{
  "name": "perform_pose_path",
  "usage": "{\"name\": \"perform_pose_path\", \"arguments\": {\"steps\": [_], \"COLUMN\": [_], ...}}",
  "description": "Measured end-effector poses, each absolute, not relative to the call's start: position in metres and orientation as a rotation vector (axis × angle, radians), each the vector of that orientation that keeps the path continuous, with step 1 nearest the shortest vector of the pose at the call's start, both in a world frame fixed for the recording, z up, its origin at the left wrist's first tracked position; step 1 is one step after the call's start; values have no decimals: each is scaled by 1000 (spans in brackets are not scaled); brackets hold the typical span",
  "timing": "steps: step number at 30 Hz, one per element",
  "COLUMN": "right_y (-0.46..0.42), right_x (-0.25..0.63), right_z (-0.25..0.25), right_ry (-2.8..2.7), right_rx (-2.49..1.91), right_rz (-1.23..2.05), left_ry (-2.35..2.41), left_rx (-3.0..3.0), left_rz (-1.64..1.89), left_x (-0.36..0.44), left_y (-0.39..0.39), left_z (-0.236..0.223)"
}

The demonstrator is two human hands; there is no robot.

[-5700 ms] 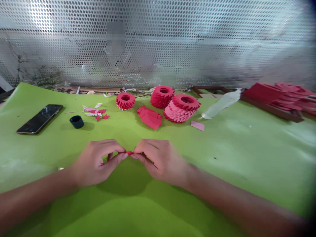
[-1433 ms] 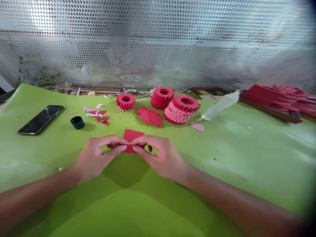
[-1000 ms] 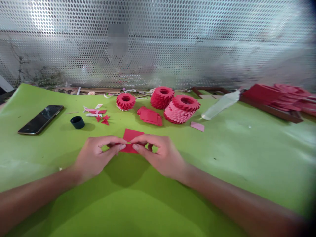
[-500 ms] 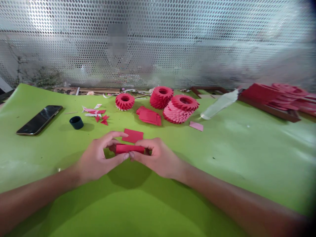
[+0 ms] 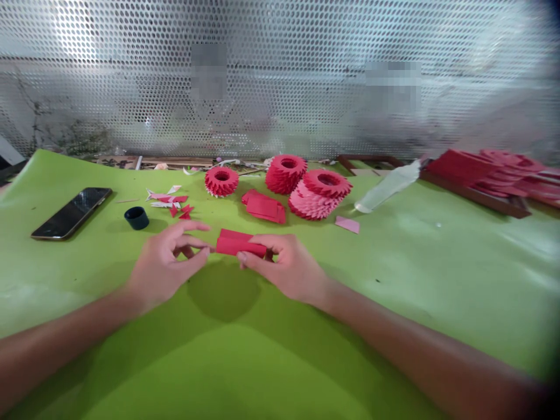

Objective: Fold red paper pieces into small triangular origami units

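My right hand (image 5: 286, 262) pinches the right end of a folded strip of red paper (image 5: 234, 247), thumb in front and fingers behind. The strip is held level above the green mat. Just off its left end is my left hand (image 5: 170, 259), its fingers apart and curved with nothing between them. Behind the strip lies a flat red paper piece (image 5: 236, 234), mostly covered in this view. Farther back is a small pile of red paper pieces (image 5: 265, 207).
Three ringed stacks of folded paper (image 5: 286, 175) stand at the back. A phone (image 5: 72, 213), a dark round cap (image 5: 137, 217) and folded paper scraps (image 5: 168, 201) lie left. Rightward are a pink slip (image 5: 347, 224), a clear bottle (image 5: 387, 186) and a tray (image 5: 494, 204) of red paper.
My left hand has let go of the strip and drawn back to the left, fingers opening. My right hand has moved the strip slightly up and to the right.
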State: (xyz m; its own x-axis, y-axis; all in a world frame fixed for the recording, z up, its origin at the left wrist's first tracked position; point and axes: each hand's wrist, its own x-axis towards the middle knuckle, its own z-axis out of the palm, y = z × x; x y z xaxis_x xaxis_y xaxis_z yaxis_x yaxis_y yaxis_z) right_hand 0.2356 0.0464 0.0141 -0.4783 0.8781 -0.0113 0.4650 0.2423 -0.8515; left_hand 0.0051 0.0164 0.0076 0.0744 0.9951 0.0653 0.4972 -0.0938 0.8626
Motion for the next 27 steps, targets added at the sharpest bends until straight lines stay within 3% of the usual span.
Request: {"name": "perform_pose_path", "arguments": {"steps": [9, 27], "right_y": [37, 45], "right_x": [230, 230], "right_z": [10, 8], "right_ry": [-2089, -2030], "right_rx": [-1100, -1220], "right_rz": [1222, 1215], "left_ry": [1297, 1344], "left_rx": [1780, 1730], "left_rz": [686, 707], "left_x": [15, 11], "left_y": [11, 13], "left_z": [3, 3]}}
